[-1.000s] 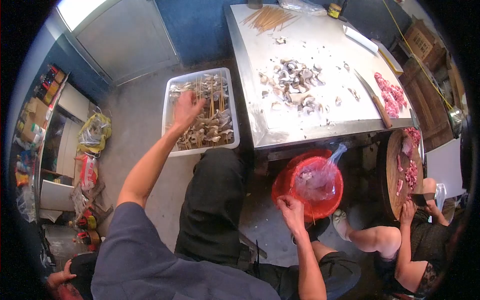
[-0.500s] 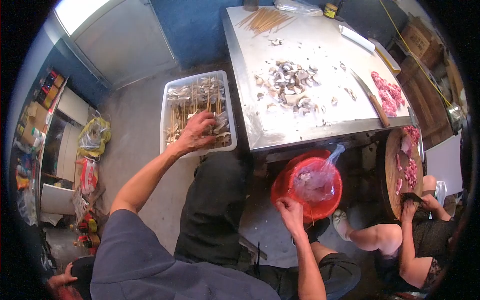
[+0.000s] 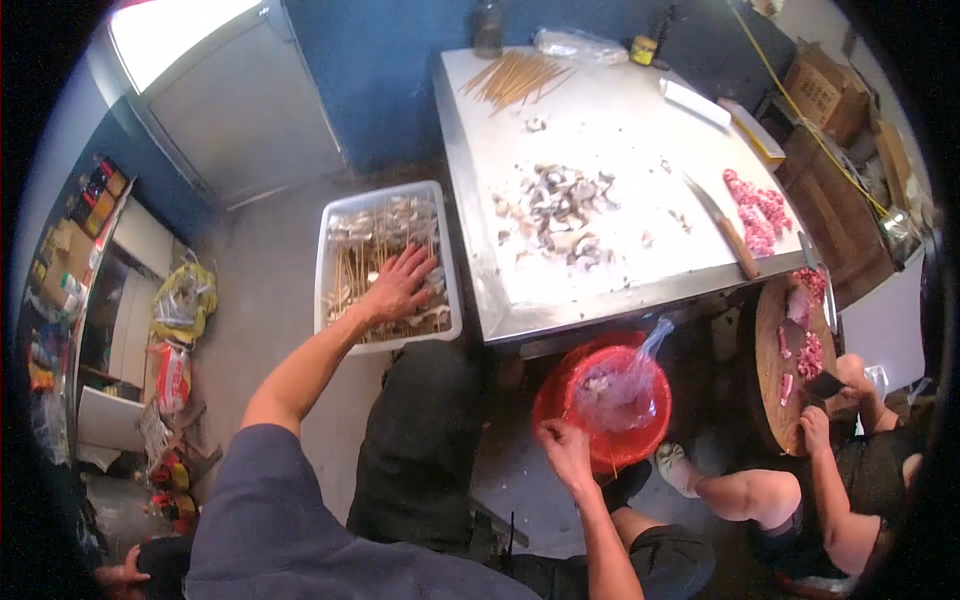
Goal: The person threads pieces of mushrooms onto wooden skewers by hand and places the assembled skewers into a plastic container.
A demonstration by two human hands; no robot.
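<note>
My left hand (image 3: pixel 400 287) lies palm down with spread fingers on skewers threaded with pale grey pieces that look like mushroom (image 3: pixel 408 212). These skewers fill a white plastic tub (image 3: pixel 322 262) on the floor, left of the metal table. My right hand (image 3: pixel 567 450) is closed in a pinch at the near left edge of a red bucket (image 3: pixel 655 440). Whatever its fingers hold is too small to make out. Inside the bucket sits a clear plastic bag (image 3: pixel 618 395), its top standing up over the rim.
The metal table (image 3: pixel 600 110) bears loose mushroom pieces (image 3: pixel 565 210), bare sticks (image 3: pixel 515 78), a knife (image 3: pixel 738 240) and chopped meat (image 3: pixel 757 212). At right, another person's hands (image 3: pixel 816 428) work with a dark blade at a round chopping board (image 3: pixel 768 350). Cluttered shelves (image 3: pixel 100 240) line the left.
My left hand has flattened, its fingers spreading over the skewers. My right hand stays pinched beside the bucket. The whole view has shifted slightly.
</note>
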